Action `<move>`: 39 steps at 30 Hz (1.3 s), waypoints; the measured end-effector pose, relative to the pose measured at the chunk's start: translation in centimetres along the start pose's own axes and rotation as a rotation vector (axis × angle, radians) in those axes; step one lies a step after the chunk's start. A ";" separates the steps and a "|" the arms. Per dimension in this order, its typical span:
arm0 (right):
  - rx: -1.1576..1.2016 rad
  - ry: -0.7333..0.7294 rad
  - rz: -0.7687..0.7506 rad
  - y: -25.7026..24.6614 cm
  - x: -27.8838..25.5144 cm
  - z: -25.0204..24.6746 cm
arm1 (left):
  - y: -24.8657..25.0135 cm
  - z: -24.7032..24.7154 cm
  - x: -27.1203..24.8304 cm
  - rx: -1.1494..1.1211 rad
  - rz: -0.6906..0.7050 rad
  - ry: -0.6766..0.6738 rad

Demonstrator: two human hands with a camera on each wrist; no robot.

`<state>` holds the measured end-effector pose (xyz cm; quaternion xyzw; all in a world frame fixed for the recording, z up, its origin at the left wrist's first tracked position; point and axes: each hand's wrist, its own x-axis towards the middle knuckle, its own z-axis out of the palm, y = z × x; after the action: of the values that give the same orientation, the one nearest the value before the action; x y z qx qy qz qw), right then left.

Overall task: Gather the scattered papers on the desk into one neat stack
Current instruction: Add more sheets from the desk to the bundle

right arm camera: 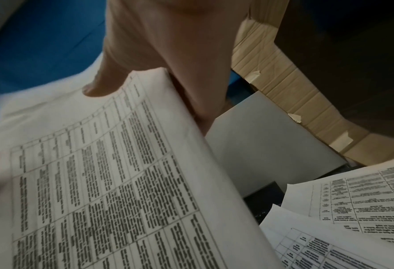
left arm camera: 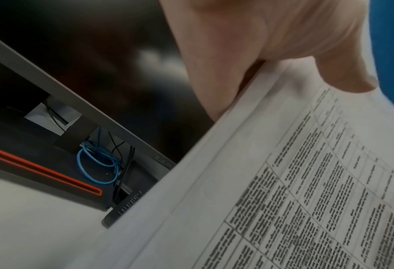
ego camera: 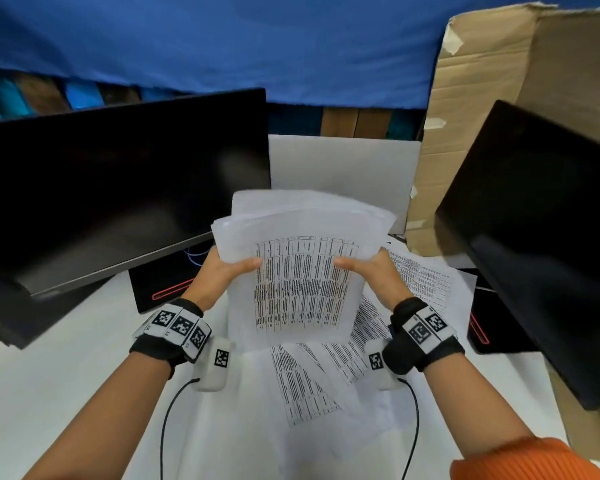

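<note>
A bundle of printed papers stands upright above the desk, its sheets fanned unevenly at the top. My left hand grips its left edge, thumb on the front sheet. My right hand grips the right edge the same way. In the left wrist view the thumb pinches the bundle; in the right wrist view the bundle is held likewise. Several loose sheets with printed tables lie scattered on the white desk under and right of the bundle, also seen as loose sheets in the right wrist view.
A dark monitor stands at the left and another monitor at the right. Cardboard leans behind the right one. A grey board stands behind the papers. Blue cable lies under the left monitor.
</note>
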<state>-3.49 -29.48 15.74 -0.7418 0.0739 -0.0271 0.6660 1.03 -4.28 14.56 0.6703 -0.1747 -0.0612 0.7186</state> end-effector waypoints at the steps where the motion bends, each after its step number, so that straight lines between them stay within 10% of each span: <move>1: 0.002 -0.043 -0.013 -0.5 -0.3 0.1 | 0.0 0.0 0.0 -0.012 -0.002 -0.022; 20: 0.126 0.076 -0.211 -2.8 0.3 0.2 | 2.5 0.8 0.4 -0.013 0.181 0.064; 32: 0.249 0.238 -0.158 -3.8 0.8 1.6 | 2.9 3.3 1.7 0.003 0.300 0.390; 39: 0.073 0.005 -0.165 -2.3 0.1 0.5 | 3.1 2.7 1.2 0.075 0.292 0.301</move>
<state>-3.14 -28.75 18.01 -0.7205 0.0133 -0.0865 0.6879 0.82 -6.97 17.98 0.6658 -0.1628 0.1509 0.7124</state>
